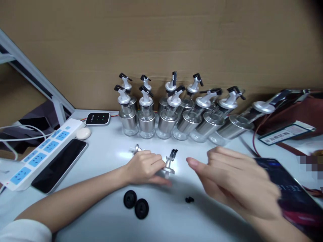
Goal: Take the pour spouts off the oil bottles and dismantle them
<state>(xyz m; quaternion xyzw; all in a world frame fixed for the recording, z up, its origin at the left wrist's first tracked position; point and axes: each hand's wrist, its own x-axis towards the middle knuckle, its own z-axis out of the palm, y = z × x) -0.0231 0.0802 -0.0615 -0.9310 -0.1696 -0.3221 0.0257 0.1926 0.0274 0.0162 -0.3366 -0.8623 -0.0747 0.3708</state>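
My left hand (147,168) is closed on a silver bottle pourer (168,169) with a black flap, held between thumb and forefinger low over the table. Behind the knuckles, another silver pourer part (136,149) is partly hidden. To the right, my right hand (234,178) is raised, blurred, with its fingers curled under and the thumb sticking out; what it holds, if anything, is hidden. Two round black caps (141,208) lie in front of my left forearm. Some small black pieces (189,200) rest between the hands.
Several glass-and-steel bottles (168,121) with pourers stand in rows at the back. On the left are a power strip (41,158), a phone (60,164), a round white case (83,133) and a small white device (98,118). Another phone (300,201) lies partly under my right wrist, near a brown bag (302,114).
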